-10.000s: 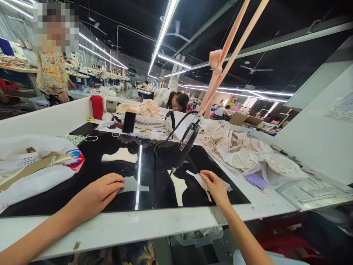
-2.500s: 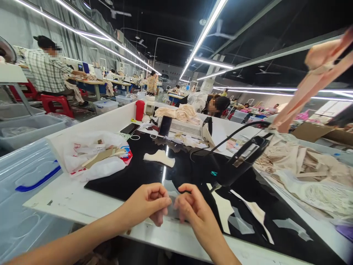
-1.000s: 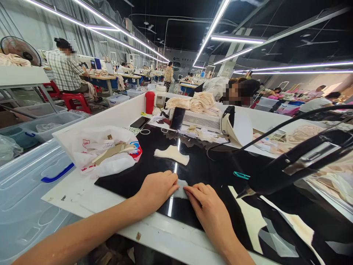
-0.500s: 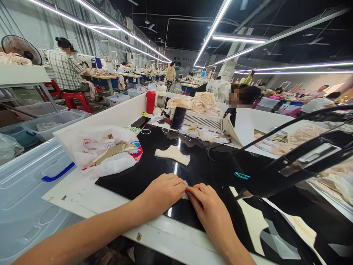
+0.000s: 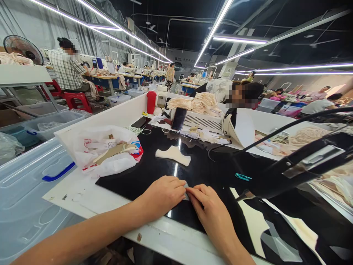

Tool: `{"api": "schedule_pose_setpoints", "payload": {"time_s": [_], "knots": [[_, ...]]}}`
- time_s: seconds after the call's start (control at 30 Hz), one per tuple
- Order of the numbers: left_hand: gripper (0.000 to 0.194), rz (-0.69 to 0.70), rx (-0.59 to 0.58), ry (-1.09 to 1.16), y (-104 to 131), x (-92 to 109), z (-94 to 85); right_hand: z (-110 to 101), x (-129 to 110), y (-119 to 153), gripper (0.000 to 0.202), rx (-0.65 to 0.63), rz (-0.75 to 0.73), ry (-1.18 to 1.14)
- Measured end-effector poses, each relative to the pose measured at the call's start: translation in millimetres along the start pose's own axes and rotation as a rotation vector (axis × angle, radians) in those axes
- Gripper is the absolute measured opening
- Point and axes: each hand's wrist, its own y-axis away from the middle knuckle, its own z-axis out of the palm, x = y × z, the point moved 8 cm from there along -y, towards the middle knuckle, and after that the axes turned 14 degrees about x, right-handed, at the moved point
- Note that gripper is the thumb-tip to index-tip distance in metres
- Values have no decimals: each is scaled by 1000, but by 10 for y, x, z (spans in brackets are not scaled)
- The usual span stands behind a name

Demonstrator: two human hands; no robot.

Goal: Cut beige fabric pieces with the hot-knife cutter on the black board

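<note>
My left hand (image 5: 164,194) and my right hand (image 5: 206,203) meet over the black tabletop (image 5: 129,183), fingertips almost touching. Both are closed, pinching a small greyish, see-through piece (image 5: 186,197); the fingers cover most of it, and its exact kind does not show. Beyond them lies a cream fabric piece (image 5: 173,154) with curved edges. To the right of my right hand are a second cream piece (image 5: 253,220) and a third, narrower one (image 5: 303,229), with a clear film scrap (image 5: 280,241) between them. Small teal thread snips (image 5: 243,177) rest farther back on the right.
A white plastic bag (image 5: 96,167) of scraps sits at the left. Over the right side reaches a black machine arm (image 5: 289,173) with a cable. Phones (image 5: 179,118), a red cup (image 5: 151,102) and stacked cream fabric (image 5: 204,102) line the back. A co-worker (image 5: 220,90) bends beyond the partition.
My left hand has shifted very slightly toward me at the small piece, and the whole view has moved a little. Both hands keep their pinch.
</note>
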Motion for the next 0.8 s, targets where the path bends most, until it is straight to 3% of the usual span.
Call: {"api": "schedule_pose_setpoints", "payload": {"time_s": [0.43, 0.6, 0.8], "knots": [[21, -7, -98, -24, 12, -8, 80, 7, 68, 2, 37, -51, 66, -39], [19, 1, -81, -14, -1, 2, 47, 34, 69, -4, 27, -102, 99, -14], [25, 6, -19, 10, 10, -21, 31, 37, -8, -61, 36, -128, 88, 54]]}}
